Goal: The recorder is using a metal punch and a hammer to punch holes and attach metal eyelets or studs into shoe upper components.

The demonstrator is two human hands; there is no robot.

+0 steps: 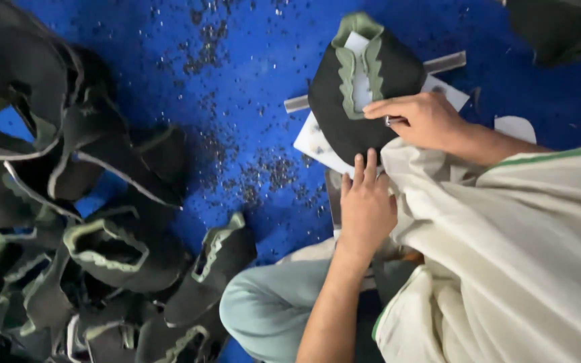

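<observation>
Cream cloth of the person's loose garment fills the near right corner, with a pale trouser knee beside it; past these the left hand lies flat, fingers straight, pressing the near edge of a black shoe upper that rests on white paper sheets over the blue floor. Right hand is curled on the upper's right side, pinching a small metal tool (too small to tell what kind). One upper is in hand, trimmed with a pale green scalloped collar; it looks light, soft and floppy, likely to buckle unless held by its stiffer bound edge; the collar rim seems the surest grip. Heaped at left lie finished uppers; roughly ten, overlapping too much for an exact count. One grey bar lies beneath.
</observation>
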